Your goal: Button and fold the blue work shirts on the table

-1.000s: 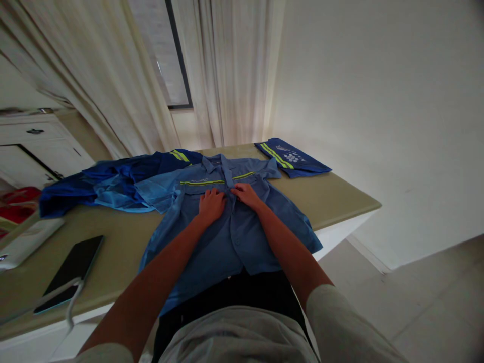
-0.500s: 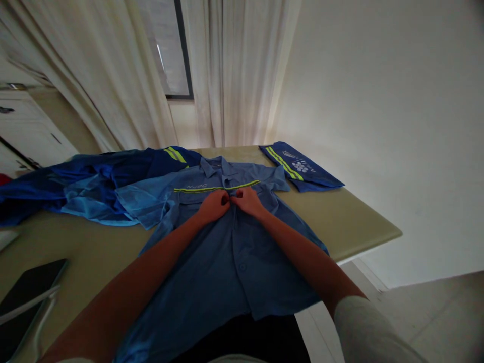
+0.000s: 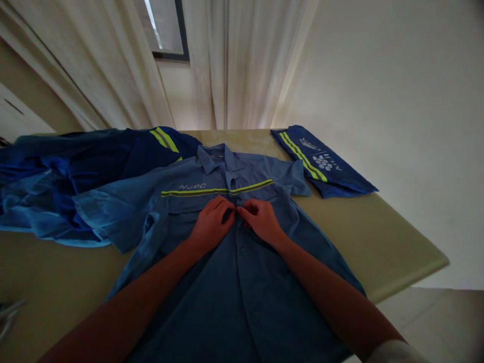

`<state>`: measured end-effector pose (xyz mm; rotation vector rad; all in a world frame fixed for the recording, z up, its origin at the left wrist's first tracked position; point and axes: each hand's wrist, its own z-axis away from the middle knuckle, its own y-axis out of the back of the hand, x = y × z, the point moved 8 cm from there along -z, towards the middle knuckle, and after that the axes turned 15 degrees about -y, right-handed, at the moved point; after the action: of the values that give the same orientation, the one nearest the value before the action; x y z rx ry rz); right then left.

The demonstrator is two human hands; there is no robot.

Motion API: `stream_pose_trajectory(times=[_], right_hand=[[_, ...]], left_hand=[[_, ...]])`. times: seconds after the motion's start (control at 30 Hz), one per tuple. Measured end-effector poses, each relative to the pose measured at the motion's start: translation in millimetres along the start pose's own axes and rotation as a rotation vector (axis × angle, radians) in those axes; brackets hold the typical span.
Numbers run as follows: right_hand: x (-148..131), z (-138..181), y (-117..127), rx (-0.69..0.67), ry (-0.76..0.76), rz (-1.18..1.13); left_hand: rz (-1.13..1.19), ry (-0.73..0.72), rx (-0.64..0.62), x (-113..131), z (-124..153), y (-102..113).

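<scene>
A blue short-sleeved work shirt (image 3: 204,297) lies front side up, collar away from me, with a yellow-green stripe and the letters NJPC on its chest. My left hand (image 3: 214,222) pinches the front placket just below the stripe. Close against it, my right hand (image 3: 260,219) pinches the placket's other side, fingertips almost touching the left ones. The fingers hide whatever button sits between them. Lower down the placket, buttons (image 3: 242,250) show in a line. At the collar the shirt's front stands slightly apart.
Heaped darker blue clothes (image 3: 113,156) with a yellow-green stripe lie at the left, touching the shirt's sleeve. A folded navy garment (image 3: 317,159) rests at the table's back right. The tan table (image 3: 401,242) ends at a right corner; curtains (image 3: 257,65) hang behind.
My view has come closer to the shirt, and the phone at the left has mostly left the picture. Both hands stay pinched at the placket, below the chest stripe.
</scene>
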<state>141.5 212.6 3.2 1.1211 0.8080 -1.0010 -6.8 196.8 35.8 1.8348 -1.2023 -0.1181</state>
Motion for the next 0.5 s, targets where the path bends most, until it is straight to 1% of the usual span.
stream_pose_trajectory(times=[0.07, 0.17, 0.3, 0.37, 0.43, 0.5], right_hand=[[1, 1, 0, 0.004, -0.006, -0.032], [2, 3, 0, 0.000, -0.030, -0.088], [6, 3, -4, -0.136, -0.131, -0.187], [8, 3, -5, -0.169, -0.164, -0.215], [7, 4, -3, -0.145, -0.144, -0.190], [5, 5, 0, -0.092, -0.089, -0.135]], left_hand=[[0.012, 0.009, -0.022, 0, 0, -2], [-0.031, -0.039, -0.071, 6, -1, -4], [-0.159, -0.122, -0.114, 15, -2, -6], [-0.192, -0.133, -0.127, 16, -1, -8], [-0.198, -0.132, -0.139, 15, 0, -10], [-0.188, -0.127, -0.144, 13, 2, -11]])
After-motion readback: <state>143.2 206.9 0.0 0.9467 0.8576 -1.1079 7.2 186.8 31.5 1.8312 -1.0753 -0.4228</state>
